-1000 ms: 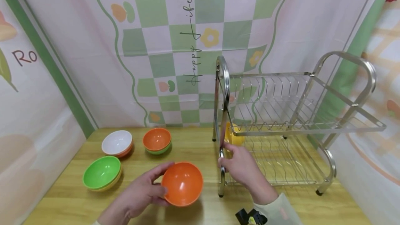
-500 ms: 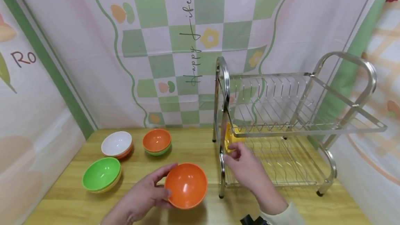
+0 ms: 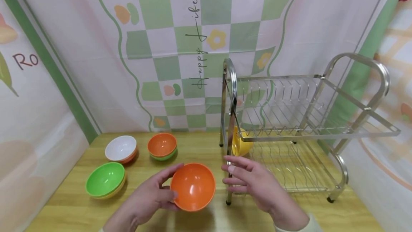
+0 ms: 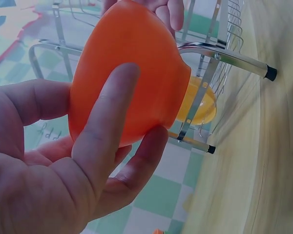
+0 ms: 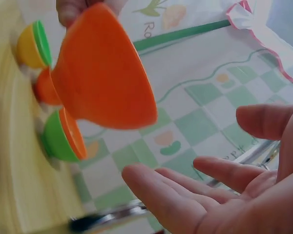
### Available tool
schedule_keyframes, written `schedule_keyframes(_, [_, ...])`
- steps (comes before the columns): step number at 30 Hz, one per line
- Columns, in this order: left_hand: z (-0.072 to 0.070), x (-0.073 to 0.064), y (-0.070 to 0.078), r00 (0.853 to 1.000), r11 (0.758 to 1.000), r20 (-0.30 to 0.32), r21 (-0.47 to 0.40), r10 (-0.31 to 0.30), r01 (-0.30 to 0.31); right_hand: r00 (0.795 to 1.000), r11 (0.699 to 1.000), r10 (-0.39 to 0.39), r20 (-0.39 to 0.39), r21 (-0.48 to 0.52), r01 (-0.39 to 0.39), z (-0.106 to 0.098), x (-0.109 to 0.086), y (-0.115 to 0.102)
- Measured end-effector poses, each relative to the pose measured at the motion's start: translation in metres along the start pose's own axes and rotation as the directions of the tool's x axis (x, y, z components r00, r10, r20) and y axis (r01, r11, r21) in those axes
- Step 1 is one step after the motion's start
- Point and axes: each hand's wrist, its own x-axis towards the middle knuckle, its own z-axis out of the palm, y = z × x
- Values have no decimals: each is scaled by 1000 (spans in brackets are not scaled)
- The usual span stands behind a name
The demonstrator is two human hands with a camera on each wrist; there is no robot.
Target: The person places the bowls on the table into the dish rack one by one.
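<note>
An orange bowl (image 3: 193, 187) is held above the table by my left hand (image 3: 154, 196), its inside tipped toward the head camera. In the left wrist view, the fingers and thumb grip the bowl's outer wall (image 4: 136, 44). To the right of the bowl, my right hand (image 3: 254, 182) is spread with nothing in it, in front of the rack's left post. The right wrist view shows a gap between these fingers (image 5: 156, 190) and the orange bowl (image 5: 102, 73). A yellow bowl (image 3: 242, 145) stands on its side at the left end of the rack's lower tier.
A two-tier metal dish rack (image 3: 309, 137) occupies the table's right side. On the left are stacked bowls: white (image 3: 121, 148) over orange, green (image 3: 105, 179) over yellow, and orange (image 3: 162, 144) over green. A checkered curtain (image 3: 180, 46) hangs behind the wooden table (image 3: 193, 142).
My right hand has left the yellow bowl by the rack's left post, drawn toward the orange bowl and spread its fingers. The left hand has shifted slightly right with the orange bowl.
</note>
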Motion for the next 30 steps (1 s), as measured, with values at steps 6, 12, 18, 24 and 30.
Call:
schedule_keyframes(6, [2, 0, 3, 1000, 1000, 16, -12, 1, -1, 983, 976, 27, 182, 209, -66, 3, 0, 7])
schedule_keyframes(12, [4, -1, 4, 1000, 1000, 26, -19, 4, -3, 964, 943, 51, 261, 306, -133, 8, 3, 17])
schedule_keyframes(18, [5, -1, 4, 999, 1000, 34, -20, 12, -11, 951, 913, 70, 302, 364, -183, 9, 5, 22])
schedule_keyframes(24, [7, 2, 4, 999, 1000, 34, -15, 16, -15, 936, 895, 74, 343, 390, -214, 9, 6, 25])
schedule_keyframes(30, [9, 5, 5, 999, 1000, 40, -23, -2, 3, 932, 899, 66, 357, 384, -210, 10, 6, 26])
